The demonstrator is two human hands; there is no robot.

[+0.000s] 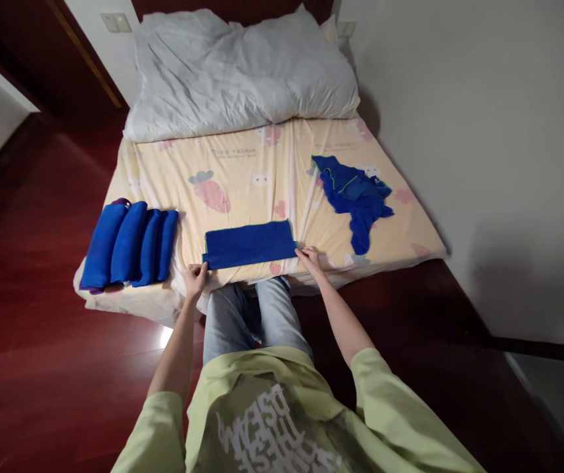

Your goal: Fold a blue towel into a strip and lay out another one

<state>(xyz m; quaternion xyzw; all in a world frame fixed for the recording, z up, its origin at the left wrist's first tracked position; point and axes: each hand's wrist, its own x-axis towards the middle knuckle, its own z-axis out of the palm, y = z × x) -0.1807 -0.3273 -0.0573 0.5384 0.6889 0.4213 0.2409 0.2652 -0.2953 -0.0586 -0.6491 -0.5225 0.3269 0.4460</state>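
Observation:
A blue towel point(250, 244) with green edging lies flat near the bed's front edge, its near side folded over in a strip. My left hand point(196, 279) pinches the towel's near left corner between thumb and fingers. At the opposite end, my right hand point(309, 259) pinches the near right corner. Left of it, several rolled or folded blue towels point(129, 244) sit side by side, with a bit of purple cloth showing at their edges. To the right lies a crumpled heap of blue towels point(353, 197) with green trim.
The bed point(164, 167) has a cream sheet printed with carrots and rabbits. A large pale bundled quilt or pillow point(247, 72) lies across its head. A white wall point(489, 164) runs along the right, and dark red floor point(30, 263) lies to the left.

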